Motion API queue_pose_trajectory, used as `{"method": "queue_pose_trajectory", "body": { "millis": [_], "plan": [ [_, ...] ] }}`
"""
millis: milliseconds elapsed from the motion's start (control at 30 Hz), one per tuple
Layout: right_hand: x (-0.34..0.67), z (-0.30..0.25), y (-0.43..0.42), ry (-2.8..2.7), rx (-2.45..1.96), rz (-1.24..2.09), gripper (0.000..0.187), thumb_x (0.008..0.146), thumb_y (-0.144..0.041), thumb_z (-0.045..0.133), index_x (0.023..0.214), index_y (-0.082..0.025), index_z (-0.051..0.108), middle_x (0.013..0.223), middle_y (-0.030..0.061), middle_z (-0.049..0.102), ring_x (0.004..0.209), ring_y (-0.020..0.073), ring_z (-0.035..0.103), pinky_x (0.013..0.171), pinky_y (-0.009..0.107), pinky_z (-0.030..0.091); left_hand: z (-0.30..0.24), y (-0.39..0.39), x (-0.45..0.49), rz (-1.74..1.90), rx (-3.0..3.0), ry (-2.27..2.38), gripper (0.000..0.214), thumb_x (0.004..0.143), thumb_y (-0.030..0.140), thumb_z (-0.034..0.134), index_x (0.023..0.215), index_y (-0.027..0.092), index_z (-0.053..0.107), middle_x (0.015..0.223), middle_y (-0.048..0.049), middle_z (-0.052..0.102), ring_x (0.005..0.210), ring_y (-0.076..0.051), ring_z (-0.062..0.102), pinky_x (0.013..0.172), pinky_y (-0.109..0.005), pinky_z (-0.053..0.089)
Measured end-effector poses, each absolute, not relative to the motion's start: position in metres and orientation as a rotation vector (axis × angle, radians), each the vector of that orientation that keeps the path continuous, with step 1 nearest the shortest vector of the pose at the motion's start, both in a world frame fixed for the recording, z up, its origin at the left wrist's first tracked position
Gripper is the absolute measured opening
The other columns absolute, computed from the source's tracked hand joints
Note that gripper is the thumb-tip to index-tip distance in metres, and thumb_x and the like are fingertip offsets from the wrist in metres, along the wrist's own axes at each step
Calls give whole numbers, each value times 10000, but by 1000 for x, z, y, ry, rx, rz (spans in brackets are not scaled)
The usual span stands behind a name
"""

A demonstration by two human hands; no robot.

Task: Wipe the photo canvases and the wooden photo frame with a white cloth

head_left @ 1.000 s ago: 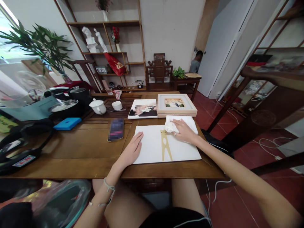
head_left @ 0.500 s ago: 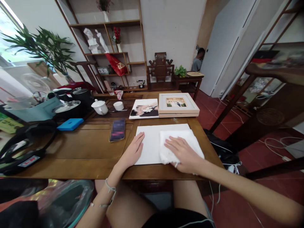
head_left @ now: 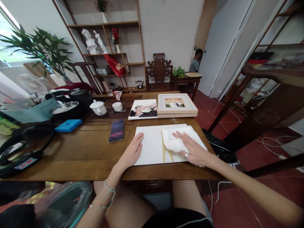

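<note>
A flat white board lies near the table's front edge. My left hand rests flat on the board's left side, fingers stretched out. On the right part my right hand, a ring on one finger, grips a bunched white cloth, its fingers spread over the top and its thumb at the lower edge. Two narrow tan strips show on the board beside and below the cloth; their upper ends are hidden under it, and I cannot tell what they are.
Beyond the board lie a photo panel and framed pictures. Left are a phone-like object, a blue box, headphones, a lidded white cup and a small bowl. A person is by the door.
My right hand has moved right with the cloth, whose left part is now drawn back and bunched. The tan strips have come into sight. My left hand stays in place.
</note>
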State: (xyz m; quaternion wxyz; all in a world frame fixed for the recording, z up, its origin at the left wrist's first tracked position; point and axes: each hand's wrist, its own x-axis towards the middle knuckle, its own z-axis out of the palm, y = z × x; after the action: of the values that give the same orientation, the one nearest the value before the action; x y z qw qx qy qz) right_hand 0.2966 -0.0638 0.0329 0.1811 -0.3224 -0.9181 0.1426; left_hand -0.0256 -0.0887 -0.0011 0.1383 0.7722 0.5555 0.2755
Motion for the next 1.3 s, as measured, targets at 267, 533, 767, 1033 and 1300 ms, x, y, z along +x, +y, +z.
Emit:
{"method": "queue_pose_trajectory", "body": {
  "millis": [267, 533, 767, 1033, 1300],
  "plan": [
    [293, 45, -82, -2462, -915, 550, 525, 952, -475, 347, 1422, -253, 417, 1476, 64, 415, 1397, 266, 292, 1165, 524, 161, -1, -89, -25, 781, 2207, 1617, 486, 971, 291, 282, 1422, 144, 389, 1519, -114, 347, 1428, -220, 272, 1192, -449, 187],
    [253, 50, 2, -2378, -1232, 603, 630, 931, -620, 272, 1426, -257, 413, 1529, 28, 319, 1436, 252, 175, 1179, 483, 66, 1, -89, -26, 776, 2211, 1612, 478, 966, 284, 290, 1416, 163, 398, 1517, -107, 355, 1425, -225, 282, 1190, -464, 187],
    [263, 32, -44, -2545, -1091, 486, 573, 947, -538, 323, 1445, -260, 375, 1555, 32, 257, 1446, 251, 127, 1177, 504, 52, 2, -89, -24, 777, 2223, 1618, 481, 970, 276, 288, 1427, 159, 381, 1519, -110, 351, 1426, -226, 276, 1190, -470, 185],
    [269, 39, -55, -2639, -981, 389, 567, 944, -410, 388, 1476, -233, 304, 1550, 75, 269, 1445, 254, 132, 1166, 533, 99, 0, -89, -25, 791, 2212, 1598, 478, 976, 291, 288, 1430, 173, 377, 1524, -103, 342, 1428, -228, 270, 1189, -483, 178],
    [259, 39, 10, -2642, -1231, 190, 574, 928, -479, 393, 1434, -207, 393, 1558, 103, 236, 1439, 327, 118, 1145, 582, 77, 2, -90, -24, 776, 2207, 1616, 485, 972, 287, 278, 1416, 130, 394, 1514, -130, 350, 1426, -220, 277, 1192, -457, 184]
  ]
}}
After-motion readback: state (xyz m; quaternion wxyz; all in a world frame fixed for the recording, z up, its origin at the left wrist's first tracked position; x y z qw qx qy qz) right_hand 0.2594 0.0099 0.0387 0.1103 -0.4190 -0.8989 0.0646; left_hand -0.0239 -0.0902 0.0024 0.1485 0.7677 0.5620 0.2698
